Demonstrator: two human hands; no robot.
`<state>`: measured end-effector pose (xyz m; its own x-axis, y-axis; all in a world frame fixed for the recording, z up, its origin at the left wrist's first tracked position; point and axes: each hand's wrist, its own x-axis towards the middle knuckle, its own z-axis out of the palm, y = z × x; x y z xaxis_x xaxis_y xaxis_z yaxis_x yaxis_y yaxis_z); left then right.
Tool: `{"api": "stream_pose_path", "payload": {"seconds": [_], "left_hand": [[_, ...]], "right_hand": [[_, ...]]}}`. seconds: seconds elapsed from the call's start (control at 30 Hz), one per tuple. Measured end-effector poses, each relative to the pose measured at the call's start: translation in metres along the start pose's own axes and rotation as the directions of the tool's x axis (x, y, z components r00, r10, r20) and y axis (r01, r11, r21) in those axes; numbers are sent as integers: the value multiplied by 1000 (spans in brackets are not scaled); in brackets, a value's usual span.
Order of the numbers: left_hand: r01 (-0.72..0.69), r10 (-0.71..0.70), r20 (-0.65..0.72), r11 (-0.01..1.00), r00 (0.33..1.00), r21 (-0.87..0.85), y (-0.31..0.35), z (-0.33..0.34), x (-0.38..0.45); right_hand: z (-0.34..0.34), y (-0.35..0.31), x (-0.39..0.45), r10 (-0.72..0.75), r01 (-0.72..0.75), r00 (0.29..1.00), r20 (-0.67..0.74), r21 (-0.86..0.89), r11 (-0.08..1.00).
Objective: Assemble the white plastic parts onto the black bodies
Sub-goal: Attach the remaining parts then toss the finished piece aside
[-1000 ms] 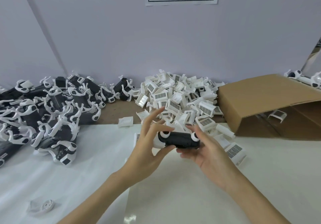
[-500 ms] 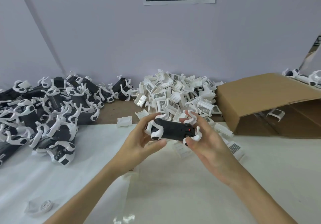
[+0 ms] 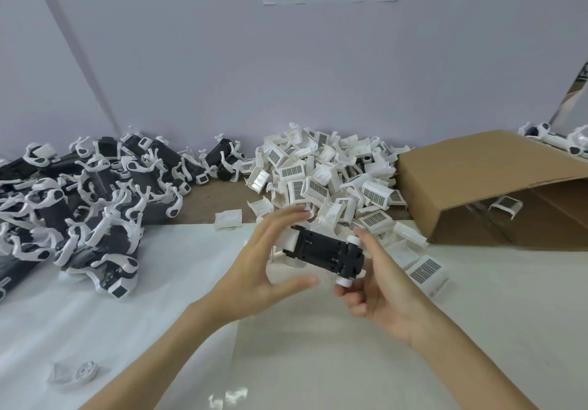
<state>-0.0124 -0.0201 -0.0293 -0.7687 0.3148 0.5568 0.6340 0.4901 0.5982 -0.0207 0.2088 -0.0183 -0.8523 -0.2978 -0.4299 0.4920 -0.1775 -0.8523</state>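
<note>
right hand (image 3: 378, 285) grips black body (image 3: 324, 250); left hand (image 3: 264, 266) spread loose beside it.

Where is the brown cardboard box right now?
In the head view the cardboard box lies tipped on its side at the right of the table, its open side facing right, just right of the pile of white plastic parts by the wall.

A big heap of finished bodies (image 3: 79, 206) lies on the table (image 3: 477, 314) at the left. A pile of small parts (image 3: 331, 183) sits in the middle by the wall. A cardboard box (image 3: 483, 180) lies on its side at the right.
</note>
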Motion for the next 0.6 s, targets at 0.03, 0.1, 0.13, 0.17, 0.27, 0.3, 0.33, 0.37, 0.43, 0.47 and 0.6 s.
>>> {"api": "stream_pose_path", "payload": {"seconds": [0.03,0.1,0.13,0.17,0.27,0.3,0.33,0.37,0.43,0.47,0.6], "left_hand": [[-30,30,22,999,999,23,-2,0,1],[50,-51,-36,998,998,-33,0,3,2],[93,-98,-74,993,992,-73,1,4,1],[127,-139,-122,987,983,-102,2,5,1],[238,-289,-256,948,922,-212,4,6,2],[276,-346,-279,925,896,-261,5,7,3],[302,-391,-290,903,874,-307,6,7,4],[319,-427,-291,880,856,-351,7,8,4],[353,-491,-280,834,825,-424,9,8,6],[376,-522,-268,812,810,-446,9,7,6],[455,-581,-166,758,797,-467,10,9,8]], "right_hand": [[-2,-1,0,18,-18,1000,14,-12,1000],[-4,-3,-1,43,-40,997,56,-56,998],[-4,-3,-2,43,-38,997,65,-85,996],[-4,-2,-2,26,-20,999,46,-125,992],[1,3,-1,-242,182,966,-96,-416,891],[5,6,-2,-366,251,925,-106,-552,795],[7,8,-2,-476,291,873,-105,-671,682],[8,10,-2,-568,306,817,-96,-763,570],[3,13,0,-702,294,707,-83,-869,399],[2,12,1,-725,308,685,-75,-872,381],[7,9,1,-554,511,831,50,-462,724]]}}
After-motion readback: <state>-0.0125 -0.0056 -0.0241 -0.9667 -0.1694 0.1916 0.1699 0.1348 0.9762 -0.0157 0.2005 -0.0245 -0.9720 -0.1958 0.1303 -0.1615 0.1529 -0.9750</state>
